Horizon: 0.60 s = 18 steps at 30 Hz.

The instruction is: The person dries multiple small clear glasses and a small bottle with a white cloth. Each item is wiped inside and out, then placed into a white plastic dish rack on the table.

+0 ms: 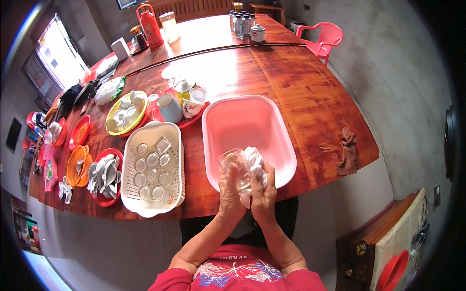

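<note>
Over the near side of a pink basin [241, 119], I hold a clear drinking glass [231, 157] tilted in my left hand [230, 194]. My right hand [264, 193] is closed around a bunched white cloth [253, 160], which presses against the glass. The two hands meet at the wrists' height, close to the table's front edge. To the left stands a cream plastic basket [179, 160] with several clear glasses [152, 159] inside it. The bottom of the basin is partly hidden by my hands.
Left of the basket lie a red plate of white spoons [104, 174], an orange basket [77, 166] and a yellow bowl of cups [127, 114]. Behind are a red tray with mugs [171, 109], a red thermos [150, 26] and small bottles [241, 23]. A brown rag [347, 153] lies at right.
</note>
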Tool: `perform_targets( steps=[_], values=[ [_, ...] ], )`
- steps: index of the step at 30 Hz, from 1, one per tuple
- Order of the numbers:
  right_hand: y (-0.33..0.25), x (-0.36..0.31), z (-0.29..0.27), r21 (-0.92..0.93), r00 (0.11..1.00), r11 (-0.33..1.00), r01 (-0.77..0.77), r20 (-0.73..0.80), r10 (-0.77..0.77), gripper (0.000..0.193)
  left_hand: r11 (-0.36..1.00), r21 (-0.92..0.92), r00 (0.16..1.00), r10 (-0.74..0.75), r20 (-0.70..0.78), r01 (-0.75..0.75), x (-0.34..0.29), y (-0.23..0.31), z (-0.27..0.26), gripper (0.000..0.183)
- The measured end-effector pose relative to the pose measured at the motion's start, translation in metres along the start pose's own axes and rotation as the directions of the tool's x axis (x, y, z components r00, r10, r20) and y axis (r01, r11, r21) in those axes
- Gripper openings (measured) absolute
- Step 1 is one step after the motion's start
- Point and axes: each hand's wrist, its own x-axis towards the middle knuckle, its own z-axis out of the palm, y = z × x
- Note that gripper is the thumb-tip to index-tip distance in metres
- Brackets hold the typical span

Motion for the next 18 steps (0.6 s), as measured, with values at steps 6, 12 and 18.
perform_targets(
  steps=[6,12,18],
  values=[
    [0.003,-0.027,0.003,-0.385,0.876,0.79,0.477,0.134,-0.464,0.04,0.951,-0.176,0.965,-0.237,0.107,0.254,0.004,0.017,-0.008,0.064],
    [-0.011,-0.017,-0.007,-0.269,0.929,0.892,0.364,0.034,-0.369,0.022,0.973,-0.2,0.992,-0.121,-0.028,0.113,0.001,0.011,-0.009,0.064],
    [-0.011,-0.013,0.003,-0.348,0.878,0.823,0.449,0.0,-0.479,0.02,0.997,-0.062,0.999,-0.049,0.008,0.05,-0.008,0.01,-0.007,0.079]
  ],
)
